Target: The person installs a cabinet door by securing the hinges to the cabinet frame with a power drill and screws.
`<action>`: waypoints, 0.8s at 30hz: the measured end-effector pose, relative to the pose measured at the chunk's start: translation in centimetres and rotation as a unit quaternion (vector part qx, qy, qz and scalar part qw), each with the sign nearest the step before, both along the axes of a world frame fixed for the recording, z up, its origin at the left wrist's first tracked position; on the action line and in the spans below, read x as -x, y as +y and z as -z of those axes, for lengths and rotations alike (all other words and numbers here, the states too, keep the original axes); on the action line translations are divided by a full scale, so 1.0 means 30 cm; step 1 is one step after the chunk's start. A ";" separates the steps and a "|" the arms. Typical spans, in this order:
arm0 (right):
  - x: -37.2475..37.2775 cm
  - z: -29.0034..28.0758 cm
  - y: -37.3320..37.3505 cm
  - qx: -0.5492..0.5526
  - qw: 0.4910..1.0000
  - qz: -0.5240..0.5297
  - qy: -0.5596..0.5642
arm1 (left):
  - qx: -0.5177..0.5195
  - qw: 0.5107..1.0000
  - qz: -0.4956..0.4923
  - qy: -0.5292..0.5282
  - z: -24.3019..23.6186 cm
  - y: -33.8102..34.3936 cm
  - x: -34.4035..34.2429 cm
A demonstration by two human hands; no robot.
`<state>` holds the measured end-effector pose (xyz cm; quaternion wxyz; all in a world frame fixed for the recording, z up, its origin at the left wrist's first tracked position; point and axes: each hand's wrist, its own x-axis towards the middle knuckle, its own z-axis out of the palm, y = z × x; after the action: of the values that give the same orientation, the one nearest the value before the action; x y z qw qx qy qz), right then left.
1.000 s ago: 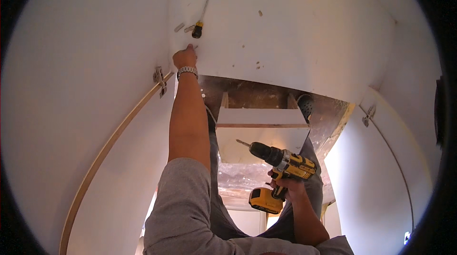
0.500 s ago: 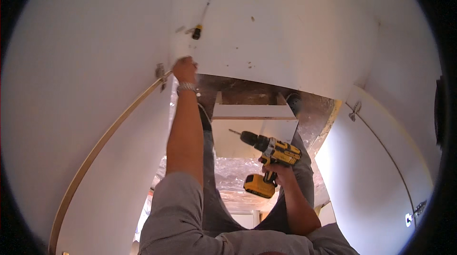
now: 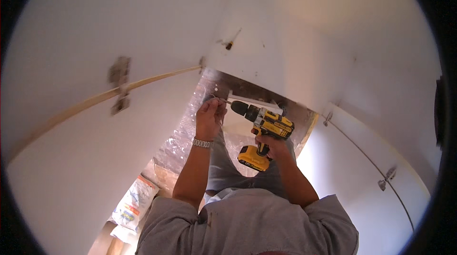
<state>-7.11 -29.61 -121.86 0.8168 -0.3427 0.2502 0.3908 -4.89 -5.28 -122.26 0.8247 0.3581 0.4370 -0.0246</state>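
My left hand (image 3: 208, 119), with a metal watch on the wrist, is closed with fingertips pinched at the drill bit (image 3: 226, 102); whatever small thing they hold is too small to name. My right hand (image 3: 272, 146) grips the handle of a yellow and black cordless drill (image 3: 271, 124), its battery below and its bit pointing left toward my left fingers. Farther up, a screwdriver (image 3: 229, 45) with a yellow and black handle lies on a white panel (image 3: 285, 60) beside small pieces, blurred here.
White side panels (image 3: 81, 179) flank me, with metal hinges (image 3: 120, 102) on a wooden-edged left one and hinges (image 3: 383, 182) on the right. Under me are my grey-clad legs and a stained floor partly covered in plastic (image 3: 183, 136). A white bag (image 3: 140, 198) sits lower left.
My left hand has left the upper panel and come down and right to the drill's tip; the drill has risen slightly toward it. The view has shifted, showing more of the left panel and floor.
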 end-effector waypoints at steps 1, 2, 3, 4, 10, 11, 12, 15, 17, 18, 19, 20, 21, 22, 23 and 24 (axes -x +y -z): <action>-0.025 -0.046 -0.001 0.006 1.000 -0.008 -0.005 | -0.002 1.000 -0.004 -0.016 -0.062 -0.010 -0.035; -0.043 -0.087 0.002 0.010 1.000 -0.015 -0.011 | 0.021 0.998 -0.010 -0.060 -0.120 -0.013 -0.058; -0.055 -0.137 0.009 0.007 0.999 -0.019 -0.028 | 0.044 0.993 -0.016 -0.105 -0.170 -0.008 -0.068; -0.065 -0.187 0.015 0.018 0.998 -0.031 -0.057 | 0.079 0.990 -0.027 -0.115 -0.187 0.004 -0.059; -0.103 -0.357 0.004 0.083 0.969 -0.160 -0.171 | 0.029 0.985 -0.017 -0.168 -0.427 0.024 -0.070; -0.095 -0.406 0.020 0.074 0.965 -0.146 -0.205 | 0.013 0.983 -0.008 -0.184 -0.465 0.027 -0.046; -0.089 -0.437 0.016 0.066 0.959 -0.133 -0.240 | 0.006 0.981 -0.017 -0.192 -0.493 0.016 -0.032; -0.110 -0.331 0.008 0.039 0.938 -0.142 -0.313 | 0.007 0.972 -0.051 -0.227 -0.551 -0.003 -0.050; -0.148 -0.324 -0.002 0.071 0.918 -0.203 -0.334 | 0.017 0.969 -0.099 -0.226 -0.570 -0.012 -0.066; -0.171 -0.330 0.023 0.045 0.897 -0.183 -0.399 | 0.012 0.966 -0.135 -0.220 -0.595 -0.015 -0.095; -0.182 -0.340 0.046 0.020 0.873 -0.161 -0.460 | 0.005 0.966 -0.138 -0.217 -0.618 -0.027 -0.113; -0.187 -0.366 0.070 0.045 0.869 -0.154 -0.469 | -0.020 0.962 -0.169 -0.214 -0.641 -0.038 -0.144; -0.189 -0.375 0.095 0.038 0.870 -0.153 -0.467 | -0.048 0.955 -0.201 -0.212 -0.659 -0.043 -0.165; -0.193 -0.381 0.118 0.028 0.865 -0.129 -0.485 | -0.082 0.949 -0.223 -0.209 -0.668 -0.041 -0.186; -0.205 -0.383 0.129 0.018 0.858 -0.106 -0.503 | -0.089 0.948 -0.224 -0.208 -0.673 -0.043 -0.208; -0.224 -0.364 0.143 0.063 0.843 -0.165 -0.509 | -0.118 0.942 -0.251 -0.189 -0.679 -0.044 -0.230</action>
<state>-0.40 -25.31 -110.92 0.7293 -0.5806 -0.2366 0.2740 2.01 -6.59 -101.88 0.8232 0.3301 0.3486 0.3029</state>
